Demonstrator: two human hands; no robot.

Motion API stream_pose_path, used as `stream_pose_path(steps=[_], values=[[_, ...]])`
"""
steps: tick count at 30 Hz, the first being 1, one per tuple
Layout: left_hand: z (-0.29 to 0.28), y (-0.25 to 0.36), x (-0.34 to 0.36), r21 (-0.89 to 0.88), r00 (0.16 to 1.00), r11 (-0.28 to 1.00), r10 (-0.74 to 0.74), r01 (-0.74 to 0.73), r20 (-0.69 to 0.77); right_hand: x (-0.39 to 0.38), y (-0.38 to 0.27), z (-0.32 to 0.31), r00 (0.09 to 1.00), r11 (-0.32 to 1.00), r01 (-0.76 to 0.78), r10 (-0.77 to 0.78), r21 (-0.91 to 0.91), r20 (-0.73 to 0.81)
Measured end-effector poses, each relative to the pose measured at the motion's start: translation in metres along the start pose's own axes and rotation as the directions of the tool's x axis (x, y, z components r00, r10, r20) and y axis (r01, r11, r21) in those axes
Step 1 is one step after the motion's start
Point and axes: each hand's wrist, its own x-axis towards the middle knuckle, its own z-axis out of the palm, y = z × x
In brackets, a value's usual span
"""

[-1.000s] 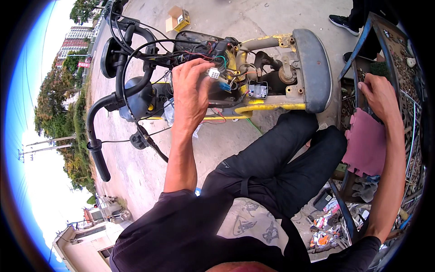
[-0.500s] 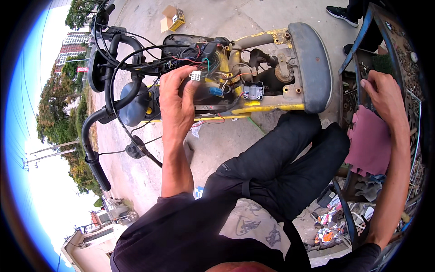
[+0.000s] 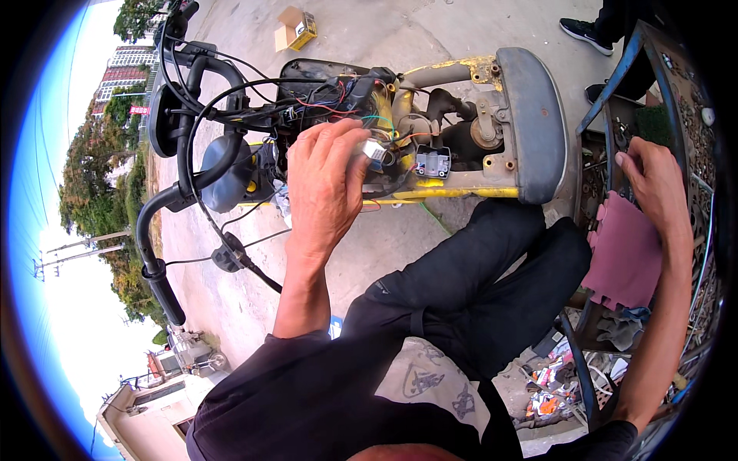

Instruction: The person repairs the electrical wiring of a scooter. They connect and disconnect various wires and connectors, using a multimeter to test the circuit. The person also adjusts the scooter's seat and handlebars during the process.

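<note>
My left hand is closed on a small white plastic connector, over the exposed coloured wiring of a stripped electric scooter with chipped yellow frame. Just right of it is a small grey plastic housing. My right hand has its fingers curled at the blue metal rack of small parts, above a pink foam mat; what it holds, if anything, is hidden.
Handlebars with cables arch at the left. An open cardboard box lies on the concrete behind. Another person's shoes stand by the rack. Below the rack is littered scrap. My bent legs are below the scooter.
My left hand has moved right and slightly down since half a second ago, bringing the connector further over the wiring. My right hand sits slightly lower in the view.
</note>
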Motion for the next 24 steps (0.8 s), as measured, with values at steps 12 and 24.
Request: stream_pose_path(steps=[12, 24], values=[[0.007, 0.009, 0.011, 0.171, 0.998, 0.984, -0.047, 0.040, 0.042, 0.000, 0.003, -0.001, 0.999, 0.999, 0.037, -0.036, 0.034, -0.025], [0.011, -0.005, -0.007, 0.155, 1.000, 0.988, -0.025, 0.023, 0.012, 0.000, 0.003, -0.003, 1.000, 1.000, 0.016, -0.017, 0.014, 0.019]])
